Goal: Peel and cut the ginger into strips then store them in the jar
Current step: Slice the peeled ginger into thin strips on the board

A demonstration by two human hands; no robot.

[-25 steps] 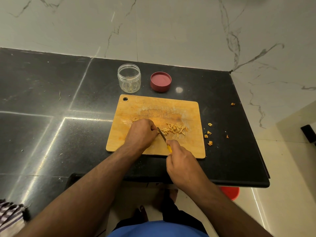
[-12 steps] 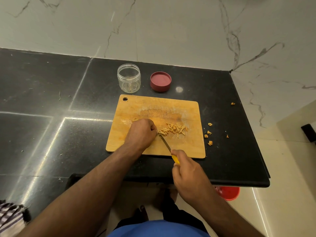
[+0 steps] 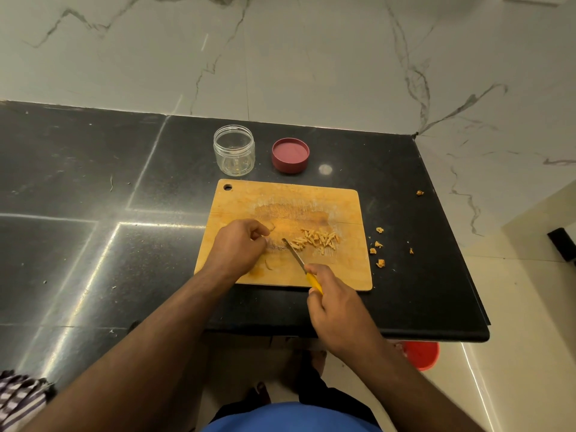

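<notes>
Mostly cut, the pale tan ginger strips (image 3: 316, 239) lie heaped at the rectangular wooden cutting board's (image 3: 349, 269) centre, toward three o'clock. Light, moist and limp, they probably want scooping, not pinching. The right hand (image 3: 339, 310) grips the yellow-handled knife (image 3: 300, 265); the left hand (image 3: 240, 246) curls at nine o'clock, contents unclear. The clear empty jar (image 3: 234, 150) waits at twelve.

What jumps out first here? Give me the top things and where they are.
The wooden board in the middle of the black counter draws the eye, with a heap of ginger strips on its right half. The right hand grips a yellow-handled knife whose tip meets the heap, while the left hand rests curled beside it. Behind the board stand an open jar and its red lid.
</notes>
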